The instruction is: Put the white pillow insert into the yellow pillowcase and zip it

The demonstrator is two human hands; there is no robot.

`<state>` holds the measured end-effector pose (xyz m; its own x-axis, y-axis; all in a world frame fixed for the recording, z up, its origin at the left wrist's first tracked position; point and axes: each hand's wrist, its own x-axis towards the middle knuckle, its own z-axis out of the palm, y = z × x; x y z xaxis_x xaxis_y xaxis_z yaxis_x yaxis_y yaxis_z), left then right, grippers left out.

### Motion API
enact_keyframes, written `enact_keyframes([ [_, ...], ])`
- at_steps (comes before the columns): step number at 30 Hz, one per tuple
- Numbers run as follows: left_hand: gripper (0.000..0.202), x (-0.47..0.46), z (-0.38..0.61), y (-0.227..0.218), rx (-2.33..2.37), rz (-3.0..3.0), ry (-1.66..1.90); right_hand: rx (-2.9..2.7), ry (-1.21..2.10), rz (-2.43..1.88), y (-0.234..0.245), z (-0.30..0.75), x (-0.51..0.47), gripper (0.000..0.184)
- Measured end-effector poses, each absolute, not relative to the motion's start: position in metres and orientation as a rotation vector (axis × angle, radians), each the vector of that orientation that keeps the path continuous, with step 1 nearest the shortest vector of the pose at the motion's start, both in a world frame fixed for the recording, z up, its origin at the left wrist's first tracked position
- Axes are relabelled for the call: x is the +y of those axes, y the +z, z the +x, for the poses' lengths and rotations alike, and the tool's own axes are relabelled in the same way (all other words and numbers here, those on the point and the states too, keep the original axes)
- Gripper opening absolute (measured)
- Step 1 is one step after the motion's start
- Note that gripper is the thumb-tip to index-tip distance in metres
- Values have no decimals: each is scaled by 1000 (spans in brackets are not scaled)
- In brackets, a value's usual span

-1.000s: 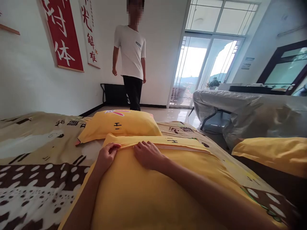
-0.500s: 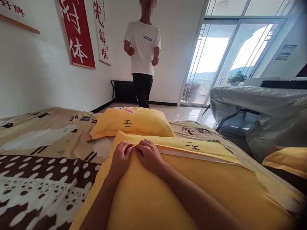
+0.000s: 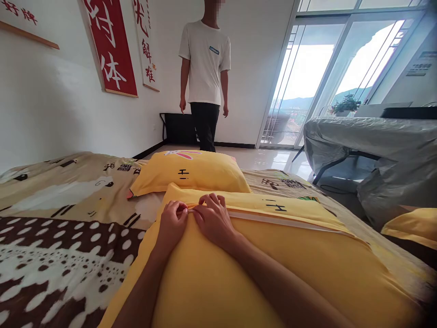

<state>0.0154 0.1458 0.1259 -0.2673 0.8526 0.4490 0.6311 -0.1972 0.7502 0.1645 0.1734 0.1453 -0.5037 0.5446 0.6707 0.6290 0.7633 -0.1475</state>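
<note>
A large yellow pillowcase lies before me on the bed, filled out, with "Hi" printed near its far edge. Across it runs a long slit, through which a white strip shows. At the slit's left end, my left hand pinches the fabric edge between thumb and fingers. Right beside it, my right hand also closes thumb and finger on the edge, its other fingers curled. Whether a zipper pull is between the fingertips is too small to tell. Just beyond lies a second yellow pillow with a rabbit print.
A patterned blanket covers the bed. Past its far edge stands a person in a white shirt, arms lowered. At right are a plastic-covered table and another yellow cloth item. Glass doors stand behind.
The person opposite has lowered both arms. My hands stay at the slit's left end, the right hand's fingers slightly more bent. The view has shifted a little.
</note>
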Motion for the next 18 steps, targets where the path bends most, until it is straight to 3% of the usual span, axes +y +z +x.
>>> enact_keyframes([
  [13, 20, 147, 15, 125, 1809, 1724, 1526, -2135, -198, -966, 142, 164, 177, 13],
  [18, 22, 142, 20, 126, 2124, 1883, 1347, -2197, -114, -969, 143, 163, 178, 14],
])
